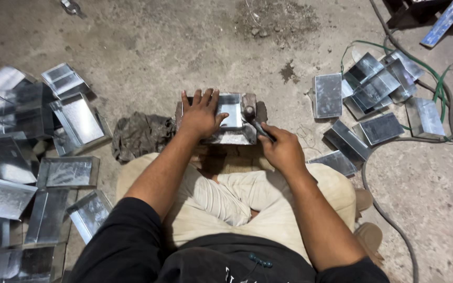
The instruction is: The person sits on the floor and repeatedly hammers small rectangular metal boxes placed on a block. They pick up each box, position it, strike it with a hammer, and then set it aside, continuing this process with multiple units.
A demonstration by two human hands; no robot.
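One tray (230, 116), one hammer (255, 123), two hands

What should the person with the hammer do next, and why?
Probably bring the hammer down on the right edge of the metal tray. The left hand presses the tray flat, and the right hand holds the hammer head right at that edge.

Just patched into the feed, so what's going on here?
A person sits on the concrete floor with a metal tray in front of the knees. The left hand presses flat on the tray; the right hand grips a hammer, its head at the tray's edge. Tray piles lie left and right, a rag beside.
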